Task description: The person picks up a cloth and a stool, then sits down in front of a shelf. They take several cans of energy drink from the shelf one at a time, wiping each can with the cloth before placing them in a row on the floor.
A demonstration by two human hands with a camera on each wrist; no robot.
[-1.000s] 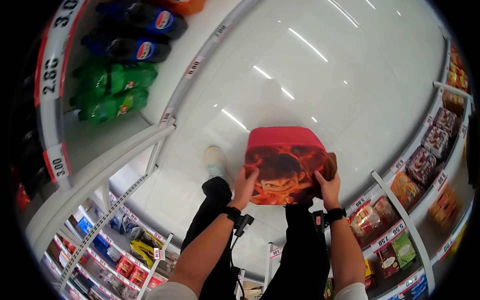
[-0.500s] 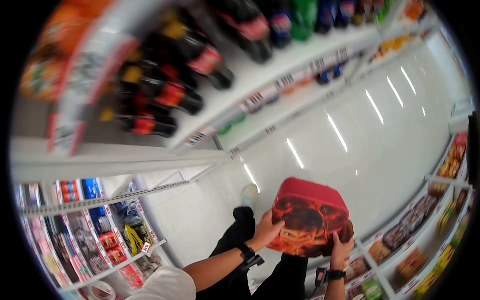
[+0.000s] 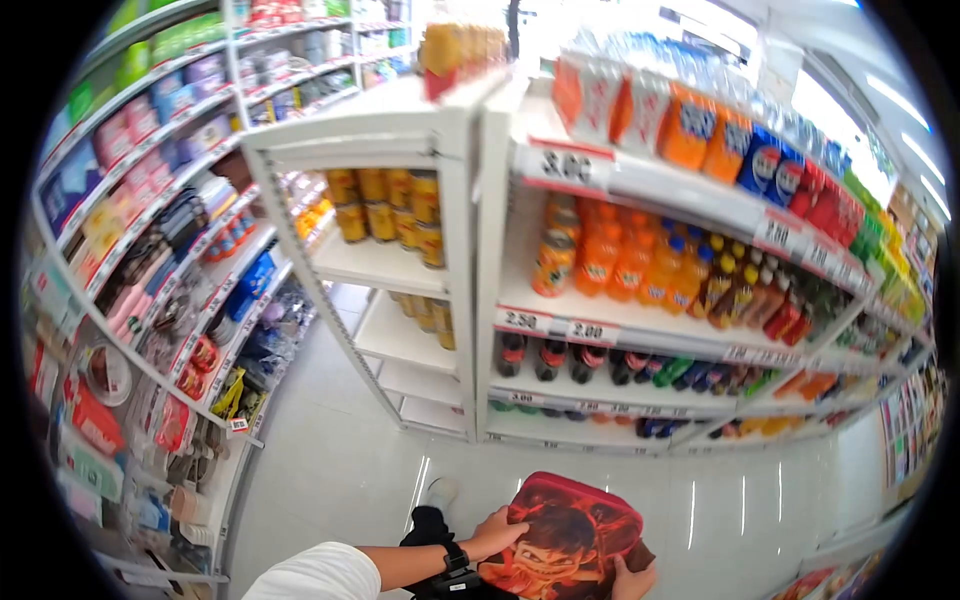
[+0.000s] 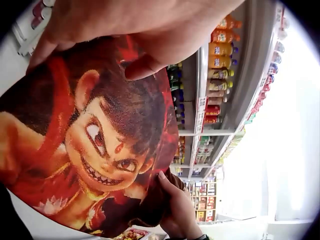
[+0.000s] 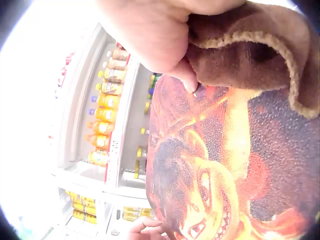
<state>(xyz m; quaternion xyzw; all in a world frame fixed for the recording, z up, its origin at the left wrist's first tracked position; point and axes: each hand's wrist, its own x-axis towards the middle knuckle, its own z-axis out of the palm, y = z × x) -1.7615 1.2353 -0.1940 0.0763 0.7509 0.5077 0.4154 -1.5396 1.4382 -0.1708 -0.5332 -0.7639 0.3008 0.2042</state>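
A red, box-like case (image 3: 560, 545) with a cartoon character's grinning face on its flat top is held low in front of the body. On its left edge, my left hand (image 3: 494, 535) grips with the thumb over the printed face. My right hand (image 3: 633, 578) holds the opposite edge, thumb on top. Beside that hand, a brown cloth (image 5: 235, 65) with a fuzzy tan edge lies against the case. In the left wrist view, the left thumb (image 4: 145, 67) presses near the character's hair. The case's underside is hidden.
Ahead stands a white drinks shelf (image 3: 640, 330) with orange bottles (image 3: 610, 255) and dark cola bottles (image 3: 550, 358). Its end rack (image 3: 380, 260) carries yellow cans. Household goods fill the shelves at left (image 3: 150, 230). Tiled floor (image 3: 330, 470) runs between them.
The head view has swung up from the floor to the drinks shelves, so the case now appears lower in the picture. Both hands have kept their hold on it.
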